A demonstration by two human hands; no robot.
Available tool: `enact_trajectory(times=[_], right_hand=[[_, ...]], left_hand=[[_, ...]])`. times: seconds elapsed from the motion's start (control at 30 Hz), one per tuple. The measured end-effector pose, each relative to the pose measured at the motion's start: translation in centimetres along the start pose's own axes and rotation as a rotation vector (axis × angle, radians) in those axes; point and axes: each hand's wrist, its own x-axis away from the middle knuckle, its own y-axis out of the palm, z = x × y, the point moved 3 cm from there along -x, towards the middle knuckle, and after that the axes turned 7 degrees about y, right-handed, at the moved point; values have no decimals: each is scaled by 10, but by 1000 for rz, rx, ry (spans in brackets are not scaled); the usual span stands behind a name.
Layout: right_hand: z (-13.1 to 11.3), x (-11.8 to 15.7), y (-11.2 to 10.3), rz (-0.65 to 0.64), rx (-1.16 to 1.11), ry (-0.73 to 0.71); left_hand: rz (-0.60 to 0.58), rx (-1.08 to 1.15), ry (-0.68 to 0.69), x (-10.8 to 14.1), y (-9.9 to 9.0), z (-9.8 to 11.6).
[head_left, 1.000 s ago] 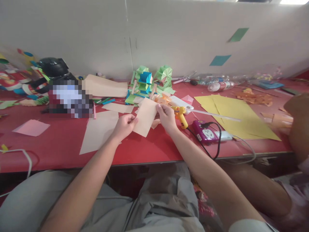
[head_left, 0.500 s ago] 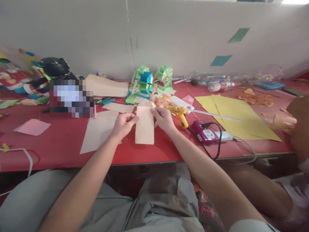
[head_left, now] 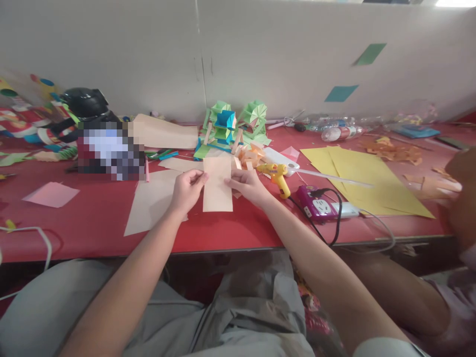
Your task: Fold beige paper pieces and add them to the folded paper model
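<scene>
A cream paper strip (head_left: 217, 191) is held upright over the red table (head_left: 223, 237). My left hand (head_left: 189, 190) pinches its left edge near the upper middle. On the opposite edge, my right hand (head_left: 248, 185) pinches it between thumb and fingers. A larger cream sheet (head_left: 151, 202) lies flat beside and partly under my left hand. Just right of my right hand rests a yellow glue gun (head_left: 277, 177). Behind the strip stand folded green and blue paper pieces (head_left: 225, 124), with orange folded paper (head_left: 253, 154) close by.
A purple power strip (head_left: 319, 203) with a black cable lies right of centre, before yellow sheets (head_left: 366, 178). Plastic bottles (head_left: 341, 133) lie at the back. A pink sheet (head_left: 51, 194) is on the left. Another person's arm (head_left: 461, 193) is at the right edge.
The cream strip has moved slightly left and up. My right hand has slid lower along its right edge, while my left hand still pinches the left edge.
</scene>
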Motion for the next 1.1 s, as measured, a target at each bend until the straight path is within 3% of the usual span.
enact_trajectory(times=[0.17, 0.43, 0.63, 0.97, 1.1], right_hand=[[1, 1, -3, 44, 69, 7], [1, 0, -2, 32, -25, -52], [0, -2, -8, 109, 87, -223], [2, -2, -7, 88, 117, -163], [3, -2, -9, 115, 140, -180]], left_hand=[[-48, 134, -79, 1, 2, 4], [-138, 298, -140, 3, 7, 1], [-114, 479, -327, 4, 9, 3], [-31, 107, -123, 1, -1, -5], [-40, 251, -186, 0, 0, -2]])
